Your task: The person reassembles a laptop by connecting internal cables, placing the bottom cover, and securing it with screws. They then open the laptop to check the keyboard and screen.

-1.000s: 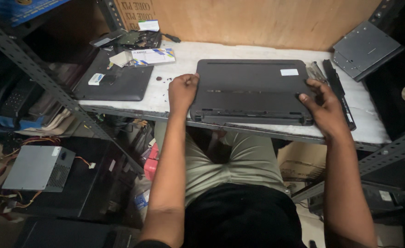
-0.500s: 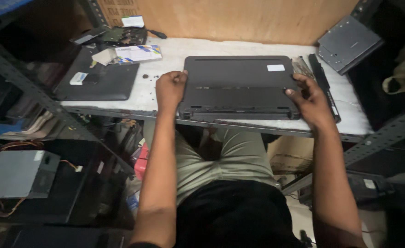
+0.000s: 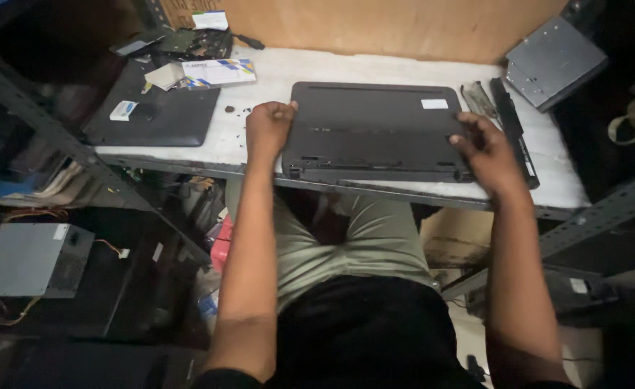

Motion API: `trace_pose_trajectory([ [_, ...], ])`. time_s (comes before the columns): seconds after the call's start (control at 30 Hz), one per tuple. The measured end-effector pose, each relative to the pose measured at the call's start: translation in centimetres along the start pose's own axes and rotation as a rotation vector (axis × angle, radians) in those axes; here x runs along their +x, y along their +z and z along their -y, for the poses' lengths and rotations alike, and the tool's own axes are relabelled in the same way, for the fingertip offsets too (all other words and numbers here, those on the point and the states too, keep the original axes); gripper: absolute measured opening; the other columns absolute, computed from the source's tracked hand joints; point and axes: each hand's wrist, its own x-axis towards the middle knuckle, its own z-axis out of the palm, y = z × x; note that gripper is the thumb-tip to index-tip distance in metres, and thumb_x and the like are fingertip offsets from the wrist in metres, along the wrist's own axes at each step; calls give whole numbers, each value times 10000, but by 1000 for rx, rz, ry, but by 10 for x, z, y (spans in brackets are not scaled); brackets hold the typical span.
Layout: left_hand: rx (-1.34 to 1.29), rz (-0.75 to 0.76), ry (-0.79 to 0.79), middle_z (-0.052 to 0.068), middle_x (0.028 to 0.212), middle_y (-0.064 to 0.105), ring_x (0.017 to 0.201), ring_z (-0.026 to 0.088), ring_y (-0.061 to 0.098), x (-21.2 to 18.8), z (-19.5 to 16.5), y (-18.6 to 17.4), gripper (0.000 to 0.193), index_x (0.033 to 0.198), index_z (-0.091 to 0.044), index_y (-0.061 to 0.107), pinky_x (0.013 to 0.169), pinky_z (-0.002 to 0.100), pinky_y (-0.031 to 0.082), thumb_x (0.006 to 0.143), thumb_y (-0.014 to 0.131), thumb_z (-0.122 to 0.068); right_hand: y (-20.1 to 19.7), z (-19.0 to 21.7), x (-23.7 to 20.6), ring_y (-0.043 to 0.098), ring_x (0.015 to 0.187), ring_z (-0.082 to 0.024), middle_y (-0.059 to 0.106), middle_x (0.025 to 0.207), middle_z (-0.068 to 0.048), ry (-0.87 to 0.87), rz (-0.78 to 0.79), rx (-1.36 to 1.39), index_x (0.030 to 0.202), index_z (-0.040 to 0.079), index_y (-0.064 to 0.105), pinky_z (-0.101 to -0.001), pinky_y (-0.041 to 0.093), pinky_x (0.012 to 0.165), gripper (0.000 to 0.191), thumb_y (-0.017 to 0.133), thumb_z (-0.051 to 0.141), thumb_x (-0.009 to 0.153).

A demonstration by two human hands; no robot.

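A single head-worn camera looked steeply down from above the seated person, facing forward across a white workbench [image 3: 375, 61] toward a wooden back panel [image 3: 404, 25]. It sat close enough that both forearms ran up from the bottom edge to the left hand [image 3: 268, 128] and right hand [image 3: 489, 151] at a closed dark laptop [image 3: 375, 133]. The person's lap and the floor clutter filled the lower frame.
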Motion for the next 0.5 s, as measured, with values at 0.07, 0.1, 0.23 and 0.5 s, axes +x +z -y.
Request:
trace_pose_trajectory([
  [0.07,-12,26,-5,170,832,758,786,308,749,1,1,-1,346,898,-69,801,753,368,562,868,764,-412,2,2,0,585,1254,-195,652,1357,-103,51,-3,-14,1329,94,639,-343,443,1068,387,717,114,950],
  [0.1,-24,46,-18,168,821,756,770,303,748,1,1,-2,356,899,-57,791,748,368,562,871,763,-411,2,4,-1,596,1218,-186,660,1335,-94,101,-4,-11,1324,105,647,-336,460,1043,386,712,120,944],
  [0.23,-49,92,-34,156,807,756,743,279,746,1,2,-2,362,921,-48,782,741,359,560,897,738,-406,3,11,-4,606,1169,-188,684,1280,-98,155,-5,-28,1321,114,663,-318,468,1016,369,716,137,957],
  [0.5,-51,87,28,116,796,743,731,235,712,-8,-2,-2,365,932,-58,770,726,346,536,906,734,-420,0,13,-5,591,1189,-173,652,1301,-57,135,41,64,1324,125,649,-317,477,1002,477,785,106,867],
])
